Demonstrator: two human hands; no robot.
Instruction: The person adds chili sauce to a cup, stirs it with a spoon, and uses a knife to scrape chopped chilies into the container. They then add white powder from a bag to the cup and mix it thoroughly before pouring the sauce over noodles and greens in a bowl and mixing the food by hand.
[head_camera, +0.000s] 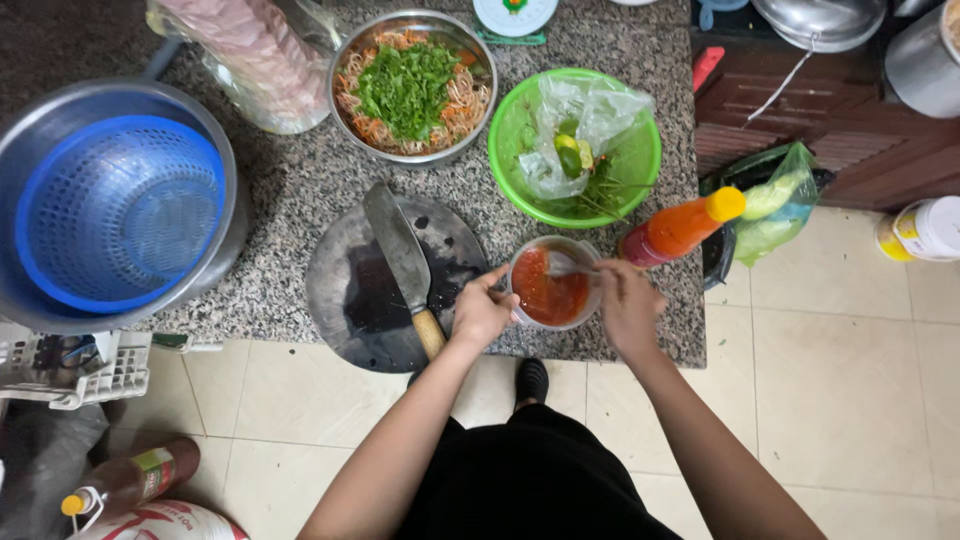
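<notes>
Now red sauce fills the small bowl (549, 285)

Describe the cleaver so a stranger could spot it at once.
On the granite counter, find the round dark chopping board at the front edge, left of the cup of red sauce. The cleaver lies diagonally across it, the only broad grey blade with a wooden handle.

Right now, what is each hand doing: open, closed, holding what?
Left hand: closed on the rim of the small bowl of red sauce.
Right hand: closed on a spoon in the sauce.
</notes>
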